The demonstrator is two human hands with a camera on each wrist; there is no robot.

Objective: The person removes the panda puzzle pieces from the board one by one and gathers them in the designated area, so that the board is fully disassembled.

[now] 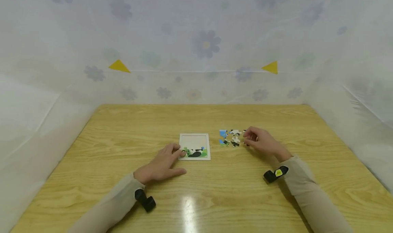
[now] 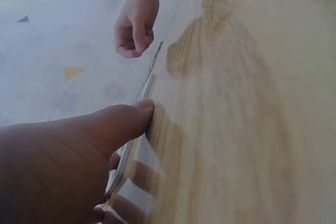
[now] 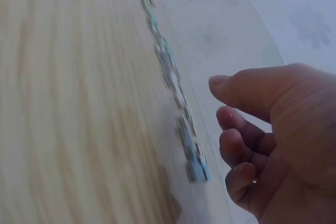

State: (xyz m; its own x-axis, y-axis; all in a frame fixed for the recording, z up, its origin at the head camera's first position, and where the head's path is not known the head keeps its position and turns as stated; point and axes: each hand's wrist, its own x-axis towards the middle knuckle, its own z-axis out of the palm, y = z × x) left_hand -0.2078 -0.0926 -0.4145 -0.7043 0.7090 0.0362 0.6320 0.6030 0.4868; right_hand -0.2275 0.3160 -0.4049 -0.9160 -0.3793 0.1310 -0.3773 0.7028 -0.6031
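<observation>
A square white puzzle tray (image 1: pixel 194 139) lies on the table, its lower part filled with green, black and white picture pieces (image 1: pixel 196 153). Relaxed fingers of my left hand (image 1: pixel 161 163) rest on the tray's left edge, thumb stretched out below it. In the left wrist view the tray appears edge-on past the thumb. Loose jigsaw pieces (image 1: pixel 235 141) lie right of the tray, some blue, some black and white. Over the rightmost ones hovers my right hand (image 1: pixel 264 141), partly hiding them. The right wrist view shows its thumb and bent fingers apart, with nothing between them, beside the pieces (image 3: pixel 169 66).
The wooden table (image 1: pixel 215 192) reaches back to a flower-patterned white curtain (image 1: pixel 184 86), which also hangs at both sides. Two yellow triangles (image 1: pixel 119 66) mark the back curtain. Each wrist wears a small black camera (image 1: pixel 145 200).
</observation>
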